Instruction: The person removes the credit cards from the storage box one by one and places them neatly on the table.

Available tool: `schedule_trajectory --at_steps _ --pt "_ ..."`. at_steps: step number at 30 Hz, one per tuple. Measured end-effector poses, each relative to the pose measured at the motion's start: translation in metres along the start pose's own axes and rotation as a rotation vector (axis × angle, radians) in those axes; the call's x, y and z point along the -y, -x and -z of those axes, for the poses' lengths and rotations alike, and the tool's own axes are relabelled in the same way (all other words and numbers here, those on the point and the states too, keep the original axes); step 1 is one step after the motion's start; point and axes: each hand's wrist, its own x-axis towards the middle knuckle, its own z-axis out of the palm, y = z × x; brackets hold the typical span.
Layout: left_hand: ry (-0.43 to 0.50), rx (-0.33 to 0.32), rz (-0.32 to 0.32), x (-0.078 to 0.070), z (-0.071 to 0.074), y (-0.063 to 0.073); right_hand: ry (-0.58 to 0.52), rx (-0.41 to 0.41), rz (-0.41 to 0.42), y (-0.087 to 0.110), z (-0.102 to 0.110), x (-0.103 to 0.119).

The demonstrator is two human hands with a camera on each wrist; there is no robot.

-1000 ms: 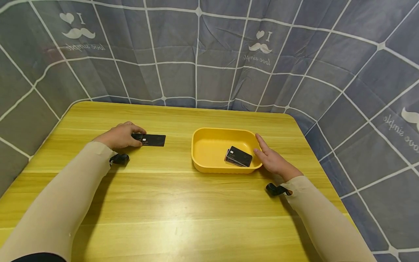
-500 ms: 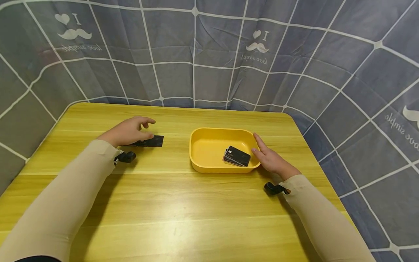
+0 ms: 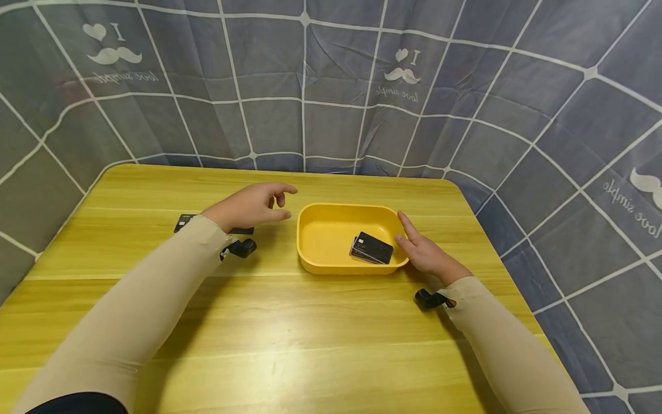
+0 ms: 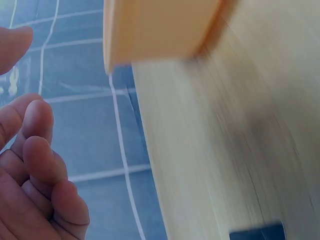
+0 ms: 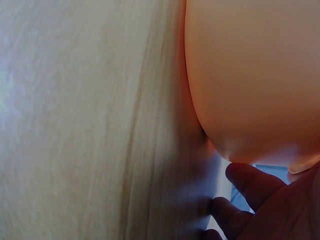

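My left hand [image 3: 253,206] hovers above the table with nothing in its grasp, its index finger stretched toward the yellow box [image 3: 351,269]. In the left wrist view the fingers [image 4: 37,120] are loosely bent and apart from the thumb. Beneath that wrist lie dark cards; one black card [image 3: 184,222] shows left of the sleeve and a dark card edge [image 3: 242,231] shows right of it, the rest hidden. My right hand [image 3: 426,253] rests along the box's right wall, fingers straight. Inside the box, several black cards [image 3: 373,248] marked VIP lie in an overlapping stack at the right.
The wood-grain table [image 3: 289,339] extends in front of the box toward me. A grey-blue checked curtain [image 3: 269,69] hangs behind and along both sides of the table. A black wrist device [image 3: 242,248] sits under the left wrist, another [image 3: 431,299] under the right.
My left hand has let go of the black card, lifted and moved right toward the box. The cards stay on the table. My right hand has kept its place at the box wall.
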Motion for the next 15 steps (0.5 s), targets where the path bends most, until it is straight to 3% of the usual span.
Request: schedule_trajectory --at_steps 15 --pt "0.054 0.099 -0.085 -0.046 -0.031 -0.037 0.009 -0.001 0.009 0.000 0.000 -0.003"
